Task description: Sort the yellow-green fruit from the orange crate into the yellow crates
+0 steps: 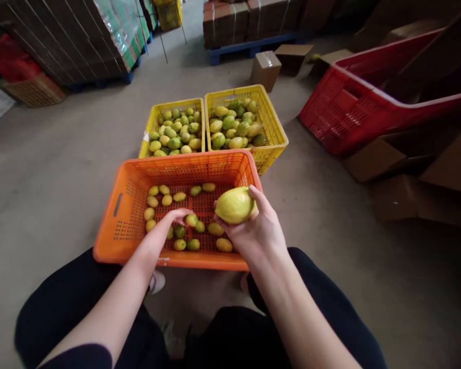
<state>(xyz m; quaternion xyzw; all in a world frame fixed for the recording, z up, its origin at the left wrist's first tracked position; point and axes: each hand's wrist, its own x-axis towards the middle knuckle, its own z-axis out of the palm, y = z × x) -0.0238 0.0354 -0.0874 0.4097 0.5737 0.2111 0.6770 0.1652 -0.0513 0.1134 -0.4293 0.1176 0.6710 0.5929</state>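
My right hand [255, 230] holds a large yellow-green fruit [235, 205] above the near right corner of an orange crate [125, 205]. My left hand [177, 216] reaches down into the crate, its fingers curled over a small green-yellow fruit [191, 220]. Several more small fruits lie scattered on the crate's floor. Whether the left hand grips one is unclear.
Two yellow crates [174, 105] [272, 128] full of green-yellow fruit stand just beyond the orange one. A big red crate [353, 102] sits at the right, with cardboard boxes [407, 169] near it. Stacked cartons on pallets [72, 41] line the back. My dark-trousered knees frame the bottom.
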